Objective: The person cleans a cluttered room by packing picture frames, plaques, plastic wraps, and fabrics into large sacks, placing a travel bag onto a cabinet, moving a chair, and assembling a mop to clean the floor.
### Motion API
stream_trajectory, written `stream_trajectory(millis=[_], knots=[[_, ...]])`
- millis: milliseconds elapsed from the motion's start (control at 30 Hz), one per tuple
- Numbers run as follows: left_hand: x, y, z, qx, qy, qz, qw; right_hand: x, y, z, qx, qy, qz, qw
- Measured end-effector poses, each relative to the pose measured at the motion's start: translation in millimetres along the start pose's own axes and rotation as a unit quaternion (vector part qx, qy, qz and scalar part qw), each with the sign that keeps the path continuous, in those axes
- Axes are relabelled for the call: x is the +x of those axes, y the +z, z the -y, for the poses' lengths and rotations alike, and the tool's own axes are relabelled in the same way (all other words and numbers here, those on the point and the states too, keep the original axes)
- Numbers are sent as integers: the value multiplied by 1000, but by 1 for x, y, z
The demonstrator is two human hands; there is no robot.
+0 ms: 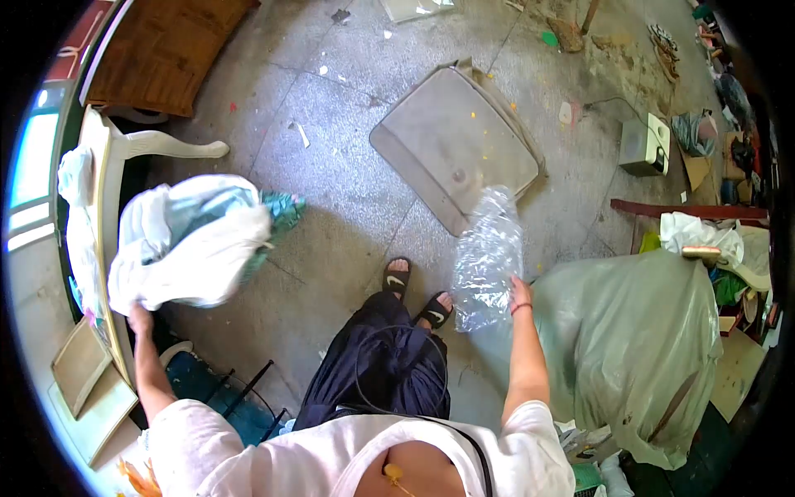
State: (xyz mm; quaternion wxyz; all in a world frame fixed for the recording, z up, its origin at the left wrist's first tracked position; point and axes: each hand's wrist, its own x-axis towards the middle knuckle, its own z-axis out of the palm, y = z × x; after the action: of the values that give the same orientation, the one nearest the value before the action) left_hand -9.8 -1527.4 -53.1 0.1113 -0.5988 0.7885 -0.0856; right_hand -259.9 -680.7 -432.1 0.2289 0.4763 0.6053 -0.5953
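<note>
My left hand is closed on the lower left edge of a bundle of white and pale blue cloth, which hangs out beside a cream table. A teal frilled part shows at the bundle's right side. On the other side, my right hand grips a sheet of clear bubble wrap by its right edge. The wrap hangs over the floor, and its top end overlaps the lower corner of a flat grey-beige case.
A cream table with a curved leg stands at left, below a brown wooden panel. At right are a large translucent plastic bag, a dark red bar and a small white-green box. Scraps dot the floor.
</note>
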Motion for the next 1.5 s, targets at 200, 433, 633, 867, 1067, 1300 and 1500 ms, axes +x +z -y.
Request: stream_trajectory(millis=[200, 433, 633, 867, 1067, 1300, 1500], knots=[[10, 119, -87, 111, 244, 53, 962, -15, 12, 34, 58, 109, -70, 990], [14, 174, -213, 16, 359, -5, 933, 37, 60, 86, 125, 8, 81, 989], [-53, 253, -210, 122, 381, 164, 901, 142, 152, 89, -51, -128, 77, 987], [-182, 340, -144, 37, 360, 361, 860, 377, 160, 2, -303, -258, -178, 900], [-237, 365, -144, -93, 17, 573, 814, 418, 147, -14, -266, -279, -167, 907], [-246, 330, -158, -186, -21, 536, 823, 261, 145, 52, -342, -391, -130, 845], [-279, 260, -276, -339, 33, 533, 774, 40, 162, 189, -288, -508, -97, 806]])
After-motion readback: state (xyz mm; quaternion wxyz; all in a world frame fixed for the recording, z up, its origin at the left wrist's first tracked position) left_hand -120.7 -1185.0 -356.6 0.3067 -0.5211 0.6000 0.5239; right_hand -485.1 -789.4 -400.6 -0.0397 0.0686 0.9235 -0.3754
